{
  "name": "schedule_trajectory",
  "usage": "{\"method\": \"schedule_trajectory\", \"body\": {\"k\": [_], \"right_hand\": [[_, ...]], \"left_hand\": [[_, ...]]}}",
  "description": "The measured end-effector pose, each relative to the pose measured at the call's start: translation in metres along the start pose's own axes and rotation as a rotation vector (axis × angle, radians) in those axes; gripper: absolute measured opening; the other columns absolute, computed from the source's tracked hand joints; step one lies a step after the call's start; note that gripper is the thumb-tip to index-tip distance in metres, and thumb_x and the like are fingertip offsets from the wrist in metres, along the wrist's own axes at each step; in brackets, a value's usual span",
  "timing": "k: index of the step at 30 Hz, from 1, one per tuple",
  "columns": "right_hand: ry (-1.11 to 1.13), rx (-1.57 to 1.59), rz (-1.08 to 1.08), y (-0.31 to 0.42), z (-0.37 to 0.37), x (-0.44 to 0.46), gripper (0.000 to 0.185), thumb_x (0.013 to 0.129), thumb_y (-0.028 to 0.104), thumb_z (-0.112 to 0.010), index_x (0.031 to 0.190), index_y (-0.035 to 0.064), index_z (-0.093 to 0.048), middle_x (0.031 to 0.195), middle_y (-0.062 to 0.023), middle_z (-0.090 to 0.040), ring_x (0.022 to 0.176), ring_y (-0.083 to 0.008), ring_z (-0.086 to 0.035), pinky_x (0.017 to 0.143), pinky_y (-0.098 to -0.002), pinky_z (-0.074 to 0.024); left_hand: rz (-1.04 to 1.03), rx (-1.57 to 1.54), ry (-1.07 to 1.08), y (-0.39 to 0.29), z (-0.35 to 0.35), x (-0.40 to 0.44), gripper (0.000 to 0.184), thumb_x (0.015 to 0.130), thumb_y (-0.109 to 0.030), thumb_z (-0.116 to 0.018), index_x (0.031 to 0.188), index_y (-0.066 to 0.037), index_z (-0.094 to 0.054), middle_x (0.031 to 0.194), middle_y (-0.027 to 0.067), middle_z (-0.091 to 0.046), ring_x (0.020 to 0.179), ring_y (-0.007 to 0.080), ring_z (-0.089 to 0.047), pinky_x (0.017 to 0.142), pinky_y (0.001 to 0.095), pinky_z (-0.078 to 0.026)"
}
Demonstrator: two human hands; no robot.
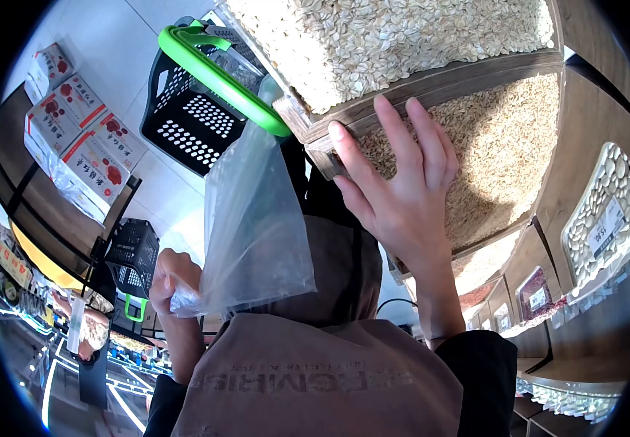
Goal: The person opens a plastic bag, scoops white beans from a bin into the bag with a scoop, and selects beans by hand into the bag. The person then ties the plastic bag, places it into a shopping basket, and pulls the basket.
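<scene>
My left hand [174, 282] is closed around the gathered edge of a clear plastic bag [253, 218], which hangs spread out in front of my apron and looks unfilled. My right hand [406, 178] is spread, palm down, over a wooden bin of brown grains [504, 160]. Its fingertips lie at or just above the wooden divider [431, 80]; whether they touch it I cannot tell. Beyond that divider is a bin of pale rolled oats [402, 36]. Nothing shows between the right fingers.
A black shopping basket [191, 131] with a green handle [216, 80] stands by the bins. Printed white boxes [85, 135] are stacked on a shelf at left, with another dark basket [131, 255] below. At right, a bin front [606, 218] shows white beans and a price label.
</scene>
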State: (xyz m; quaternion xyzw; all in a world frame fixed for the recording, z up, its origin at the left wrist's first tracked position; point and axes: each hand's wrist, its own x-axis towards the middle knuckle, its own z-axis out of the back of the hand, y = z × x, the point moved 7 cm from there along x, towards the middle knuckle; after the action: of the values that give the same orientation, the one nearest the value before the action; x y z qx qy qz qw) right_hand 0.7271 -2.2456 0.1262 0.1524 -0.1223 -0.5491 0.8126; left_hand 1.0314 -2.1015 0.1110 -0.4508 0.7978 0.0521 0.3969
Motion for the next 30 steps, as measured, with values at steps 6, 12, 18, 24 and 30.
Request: {"method": "schedule_trajectory", "body": {"k": [6, 12, 18, 24, 30], "right_hand": [[0.007, -0.035, 0.008, 0.000, 0.001, -0.002, 0.052, 0.077, 0.030, -0.079, 0.128, 0.0257, -0.068, 0.143, -0.0108, -0.053, 0.137, -0.0321, -0.042, 0.110, -0.0507, -0.0325], [0.060, -0.008, -0.017, 0.002, -0.002, -0.005, 0.046, 0.084, 0.028, -0.074, 0.129, 0.0202, -0.070, 0.145, -0.0157, -0.050, 0.135, -0.0364, -0.041, 0.109, -0.0493, -0.0326], [-0.069, 0.118, -0.087, -0.005, -0.001, -0.016, 0.048, 0.082, 0.028, -0.075, 0.129, 0.0195, -0.068, 0.143, -0.0126, -0.052, 0.137, -0.0333, -0.040, 0.110, -0.0495, -0.0310], [0.006, 0.035, -0.067, 0.006, -0.002, -0.005, 0.044, 0.086, 0.037, -0.069, 0.127, 0.0218, -0.069, 0.147, -0.0133, -0.049, 0.139, -0.0344, -0.038, 0.112, -0.0513, -0.0289], [-0.031, 0.195, -0.056, -0.004, 0.011, -0.028, 0.040, 0.090, 0.021, -0.062, 0.125, 0.0016, -0.066, 0.138, -0.0116, -0.061, 0.137, -0.0246, -0.051, 0.115, -0.0464, -0.0307]], "left_hand": [[-0.049, -0.033, -0.066, 0.005, 0.000, -0.005, 0.032, 0.090, -0.022, -0.072, 0.079, -0.004, -0.048, 0.066, 0.0095, -0.051, 0.049, 0.0142, -0.046, 0.044, 0.0284, -0.039], [-0.021, -0.074, -0.051, 0.013, 0.005, -0.008, 0.028, 0.090, -0.020, -0.072, 0.084, -0.004, -0.050, 0.071, 0.0098, -0.053, 0.054, 0.0165, -0.050, 0.048, 0.0303, -0.042], [-0.030, -0.010, -0.114, 0.014, -0.005, 0.001, 0.025, 0.092, -0.014, -0.071, 0.076, -0.003, -0.054, 0.053, 0.0077, -0.053, 0.038, 0.0134, -0.043, 0.037, 0.0294, -0.032], [0.014, -0.001, -0.066, 0.015, -0.008, 0.006, 0.024, 0.091, -0.015, -0.071, 0.078, -0.003, -0.054, 0.058, 0.0082, -0.054, 0.042, 0.0140, -0.045, 0.040, 0.0297, -0.035], [-0.014, 0.040, -0.102, 0.013, 0.000, 0.006, 0.026, 0.091, -0.017, -0.072, 0.079, -0.004, -0.052, 0.060, 0.0077, -0.054, 0.046, 0.0146, -0.047, 0.043, 0.0310, -0.038]]}}
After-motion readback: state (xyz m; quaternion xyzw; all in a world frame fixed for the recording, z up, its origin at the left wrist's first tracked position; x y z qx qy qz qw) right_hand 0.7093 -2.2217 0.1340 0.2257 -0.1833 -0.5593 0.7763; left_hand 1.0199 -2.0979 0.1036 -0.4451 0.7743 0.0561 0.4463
